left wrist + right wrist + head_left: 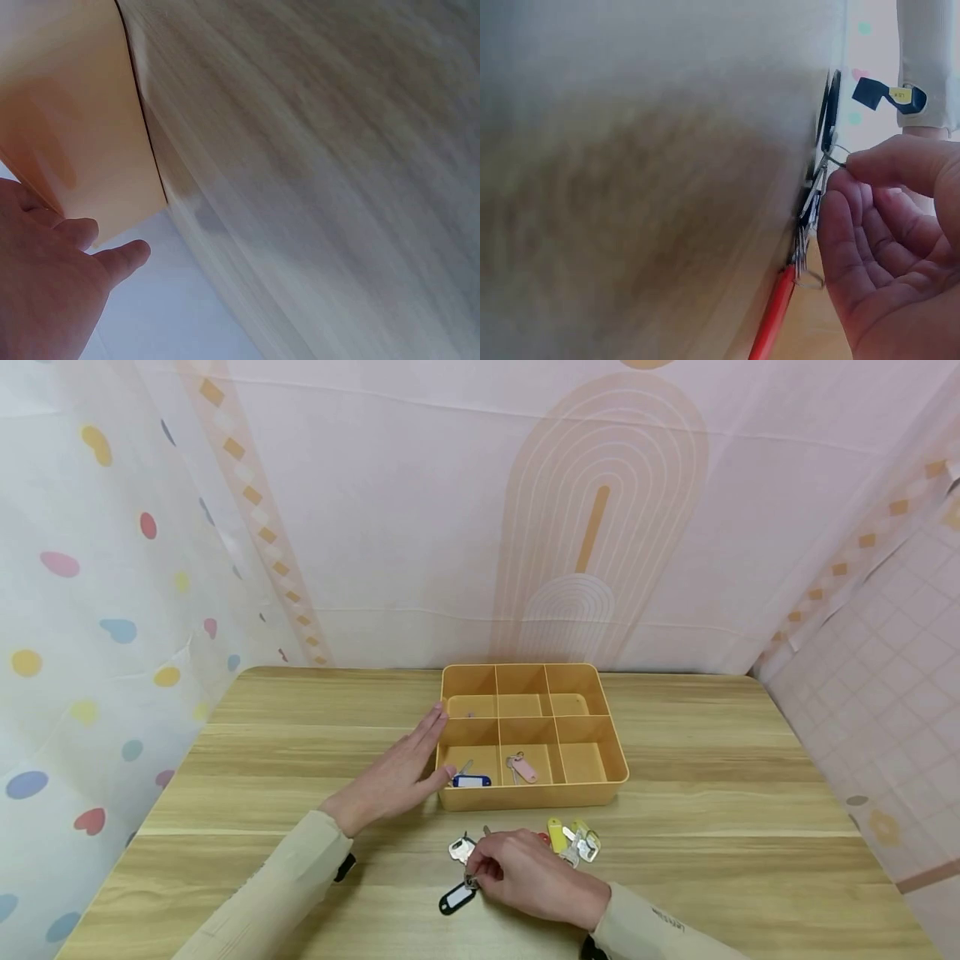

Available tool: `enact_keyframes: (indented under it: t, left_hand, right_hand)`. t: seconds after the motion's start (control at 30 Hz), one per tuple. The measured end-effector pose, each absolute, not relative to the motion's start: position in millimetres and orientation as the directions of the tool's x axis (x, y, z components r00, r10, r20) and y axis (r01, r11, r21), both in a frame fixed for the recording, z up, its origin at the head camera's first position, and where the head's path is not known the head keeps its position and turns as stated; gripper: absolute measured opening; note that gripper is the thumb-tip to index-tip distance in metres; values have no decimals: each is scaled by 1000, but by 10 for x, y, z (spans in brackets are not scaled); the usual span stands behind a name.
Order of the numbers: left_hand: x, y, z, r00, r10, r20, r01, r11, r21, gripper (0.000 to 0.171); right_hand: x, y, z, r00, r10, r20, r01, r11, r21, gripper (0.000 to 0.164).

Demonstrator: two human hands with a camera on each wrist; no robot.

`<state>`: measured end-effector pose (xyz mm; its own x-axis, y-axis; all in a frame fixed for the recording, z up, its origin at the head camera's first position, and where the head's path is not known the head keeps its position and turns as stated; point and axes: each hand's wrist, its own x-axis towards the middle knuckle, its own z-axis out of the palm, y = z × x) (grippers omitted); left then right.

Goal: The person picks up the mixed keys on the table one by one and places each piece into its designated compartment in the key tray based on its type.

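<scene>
A yellow-orange six-compartment tray (536, 797) stands on the table. My left hand (393, 781) rests along its left side with straight fingers, the thumb at the front left corner. Below the tray, my right hand (528, 877) pinches the metal ring of a black key tag (457, 899) between thumb and index finger; the tag lies close over the tabletop. Another key (459, 849) lies just beyond it. In the right wrist view, the ring (838, 156) shows at the fingertips, with a red key tag (771, 315) lower down.
A blue key tag (472, 782) with a key lies in the front left compartment, a pink key tag (524, 769) in the front middle one. Yellow key tags (557, 835) and several keys lie right of my right hand. A patterned curtain (420, 527) hangs behind the table.
</scene>
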<state>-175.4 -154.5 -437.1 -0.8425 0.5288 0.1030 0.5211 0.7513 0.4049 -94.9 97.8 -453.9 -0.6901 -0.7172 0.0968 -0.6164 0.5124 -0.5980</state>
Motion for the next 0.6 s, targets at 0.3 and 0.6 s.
enact_keyframes:
  t: [0.3,0.6]
  left_hand:
    - [-1761,-1542,-4387,-837,533,124,533,742,406,83]
    - [-1750,-1546,-4386,-841,530,110,525,749,405,83]
  right_hand:
    - [-943,1048,-4525,-662,-723,198,-668,449,-593,15]
    - [-917,1136,-4479,-658,-676,331,-698,385,-603,19]
